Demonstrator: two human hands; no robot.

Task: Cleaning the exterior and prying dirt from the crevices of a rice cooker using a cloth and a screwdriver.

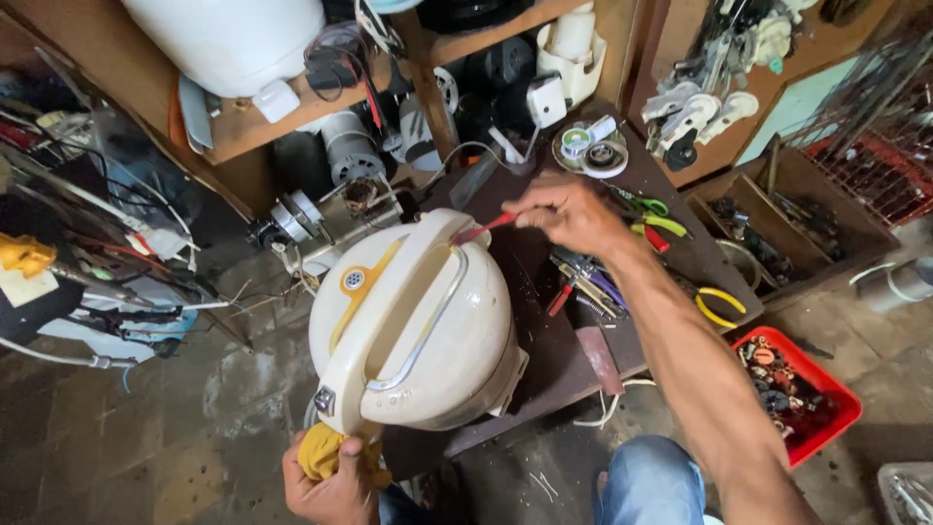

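A small square silver label (325, 401) sits on the near left side of the cream rice cooker (413, 321).

The cooker (413, 321) filled the near end of the bench (544, 331) and blocked the way from the left. Right of it, a bare strip of bench stayed free up to the pliers (714, 306) and loose tools (588, 287). Behind, the motor (350, 151) and shelf (262, 122) stood close, so little room was there. The floor (194, 418) on the left was open, but wires (107, 292) crossed its far part. The red tray (821, 413) closed the right side.
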